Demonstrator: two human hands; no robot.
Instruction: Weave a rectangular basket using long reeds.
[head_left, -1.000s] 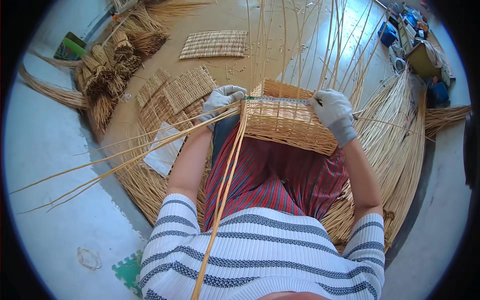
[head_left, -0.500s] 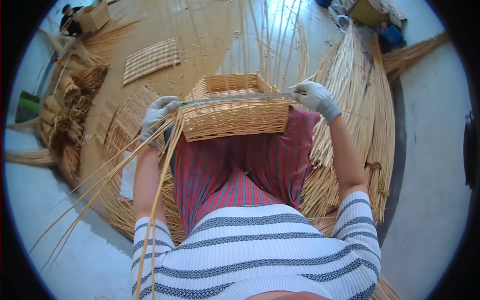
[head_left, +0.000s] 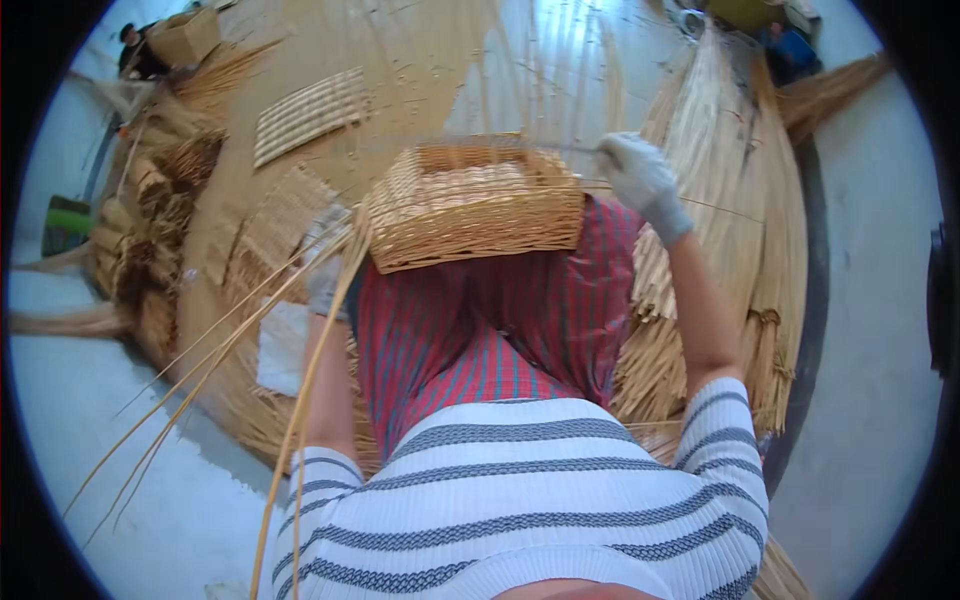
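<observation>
A shallow rectangular wicker basket rests across my lap, woven from tan strands, with thin upright stakes rising from its far side. My right hand, in a pale work glove, is closed just above the basket's right corner. From it a long thin ruler, smeared by motion, reaches leftward over the basket's far rim. My left hand, also gloved, is low beside the basket's left end. Long loose strands trailing from that corner partly cover it, and its fingers are blurred.
Bundles of pale strands lie on the right, darker bundles on the left. A woven panel lies ahead on the floor, with another flat woven piece nearer. A person is at the far left by a box.
My left hand has let go of the ruler's left end and dropped toward me. My right hand has lifted the ruler off the near rim and carried it away from me.
</observation>
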